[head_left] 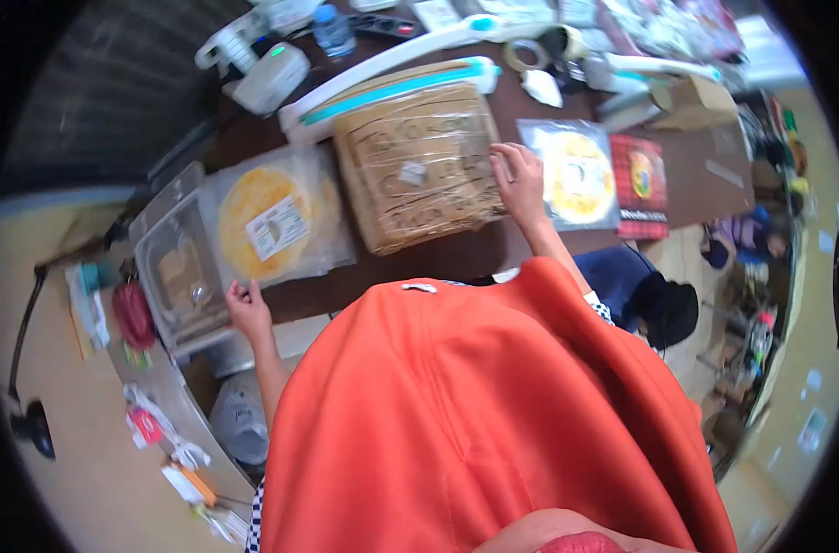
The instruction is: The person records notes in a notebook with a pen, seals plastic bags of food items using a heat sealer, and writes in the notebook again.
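My left hand (250, 311) is at the lower left corner of a clear plastic packet (332, 226), its fingers slightly apart. Inside the packet shows a round, flat yellow-orange food with a white label (277, 227). My right hand (521, 182) is at the right side of a taped brown cardboard box (419, 166), fingers apart, seemingly touching its edge. Handwritten black letters cover the box top. Right of that hand lies another clear packet with a round yellow food (578, 180), beside a red checked packet (641, 187).
A clear plastic tub (182, 276) stands left of the packets. Behind the box lie a long white and teal bag sealer-like bar (396, 101), a water bottle (332, 32), tape rolls (525, 55) and an open carton (701, 103). A black stool-like seat (668, 311) is at right.
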The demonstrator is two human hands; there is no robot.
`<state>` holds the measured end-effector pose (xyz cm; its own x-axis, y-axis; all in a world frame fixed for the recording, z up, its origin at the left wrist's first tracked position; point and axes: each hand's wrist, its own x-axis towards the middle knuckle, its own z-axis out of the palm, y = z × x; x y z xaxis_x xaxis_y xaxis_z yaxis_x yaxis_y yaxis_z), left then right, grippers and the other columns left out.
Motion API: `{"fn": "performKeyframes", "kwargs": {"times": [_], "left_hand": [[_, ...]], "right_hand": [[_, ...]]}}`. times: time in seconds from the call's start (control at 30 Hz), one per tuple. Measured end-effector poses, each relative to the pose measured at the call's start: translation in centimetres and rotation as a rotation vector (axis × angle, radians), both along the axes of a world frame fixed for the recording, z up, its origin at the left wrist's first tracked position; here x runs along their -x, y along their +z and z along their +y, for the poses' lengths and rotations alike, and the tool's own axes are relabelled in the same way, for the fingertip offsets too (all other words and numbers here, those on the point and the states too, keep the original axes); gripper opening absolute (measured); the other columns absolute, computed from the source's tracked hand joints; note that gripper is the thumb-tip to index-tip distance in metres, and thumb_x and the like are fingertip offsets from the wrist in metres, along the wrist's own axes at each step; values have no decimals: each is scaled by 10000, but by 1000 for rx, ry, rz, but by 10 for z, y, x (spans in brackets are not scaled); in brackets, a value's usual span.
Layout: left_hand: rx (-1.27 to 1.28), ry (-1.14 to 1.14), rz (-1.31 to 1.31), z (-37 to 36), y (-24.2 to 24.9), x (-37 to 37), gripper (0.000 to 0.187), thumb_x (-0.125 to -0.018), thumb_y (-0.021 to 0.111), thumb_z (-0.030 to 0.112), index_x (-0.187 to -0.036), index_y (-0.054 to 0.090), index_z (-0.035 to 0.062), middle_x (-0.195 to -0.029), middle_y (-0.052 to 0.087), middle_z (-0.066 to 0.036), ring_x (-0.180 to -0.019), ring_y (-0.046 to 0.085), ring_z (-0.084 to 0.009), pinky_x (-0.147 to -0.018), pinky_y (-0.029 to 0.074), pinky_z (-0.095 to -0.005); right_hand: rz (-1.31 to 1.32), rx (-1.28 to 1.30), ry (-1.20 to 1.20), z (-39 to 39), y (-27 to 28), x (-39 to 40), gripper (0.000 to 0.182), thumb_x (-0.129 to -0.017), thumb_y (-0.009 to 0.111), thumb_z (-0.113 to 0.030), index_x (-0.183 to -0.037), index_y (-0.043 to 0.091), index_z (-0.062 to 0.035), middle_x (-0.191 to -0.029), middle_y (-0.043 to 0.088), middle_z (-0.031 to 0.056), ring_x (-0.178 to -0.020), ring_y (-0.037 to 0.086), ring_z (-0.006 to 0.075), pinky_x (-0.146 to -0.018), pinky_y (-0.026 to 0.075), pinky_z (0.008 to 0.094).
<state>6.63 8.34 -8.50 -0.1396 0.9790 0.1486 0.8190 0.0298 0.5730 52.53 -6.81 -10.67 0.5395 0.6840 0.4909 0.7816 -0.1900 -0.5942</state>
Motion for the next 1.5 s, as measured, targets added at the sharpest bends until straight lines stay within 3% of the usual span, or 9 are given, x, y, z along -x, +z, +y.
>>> {"fn": "performKeyframes", "kwargs": {"times": [0.17,0.4,0.5,0.77,0.93,1.0,1.07,1.23,1.5], "left_hand": [[258,208,-536,-3,-5,21,512,-819,651,282,-1151,449,-51,-972,615,-137,-835,578,-148,-723,454,-246],[270,375,-728,7,4,15,586,-798,664,318,-1194,416,-35,-902,605,-114,-853,571,-195,-756,450,-287],[-211,265,122,22,-8,13,556,-770,665,288,-1182,447,-15,-1025,570,-162,-946,525,-279,-823,414,-398],[-193,-174,351,168,10,-26,350,-773,639,283,-1032,604,50,-954,615,-154,-926,554,-328,-818,435,-394],[392,-73,-417,218,-8,-26,268,-792,649,281,-910,644,40,-789,644,-88,-694,590,-191,-649,464,-330],[291,-177,-415,201,12,-29,202,-818,636,244,-864,614,48,-790,626,-33,-696,547,-103,-632,439,-276],[192,-431,-904,186,34,-31,135,-857,597,191,-808,559,71,-752,590,1,-677,522,-68,-619,421,-233],[30,-782,-893,78,166,-78,95,-893,547,140,-831,509,79,-793,579,8,-662,497,-54,-637,410,-191],[-113,-775,-980,54,215,-119,120,-890,552,155,-895,574,37,-857,628,-41,-823,596,-105,-737,467,-234]], "right_hand": [[223,-46,193,33,22,46,104,-825,587,-91,-904,628,-38,-846,639,108,-796,621,225,-717,468,317],[497,67,307,39,27,83,126,-858,553,-60,-949,614,2,-832,640,81,-742,613,136,-652,486,256],[553,54,428,46,13,88,133,-872,539,-61,-970,607,-2,-811,626,52,-672,579,89,-588,475,226],[796,133,507,69,28,119,148,-868,555,-76,-996,594,-12,-785,627,42,-608,570,80,-539,450,210],[914,171,508,61,31,121,155,-874,559,-98,-1001,594,-17,-788,631,28,-603,565,70,-520,435,203],[960,187,504,55,27,115,161,-871,565,-100,-1005,594,-16,-795,632,31,-623,577,73,-519,440,206],[1067,227,538,55,22,112,225,-868,572,-111,-1072,562,-16,-865,634,40,-691,599,88,-527,454,209],[1172,-89,630,98,74,127,357,-871,554,-91,-1207,467,-6,-1004,620,104,-946,588,173,-824,467,302],[1143,-441,728,143,161,73,149,-857,591,-114,-923,654,4,-866,654,36,-791,570,87,-757,441,232]]}}
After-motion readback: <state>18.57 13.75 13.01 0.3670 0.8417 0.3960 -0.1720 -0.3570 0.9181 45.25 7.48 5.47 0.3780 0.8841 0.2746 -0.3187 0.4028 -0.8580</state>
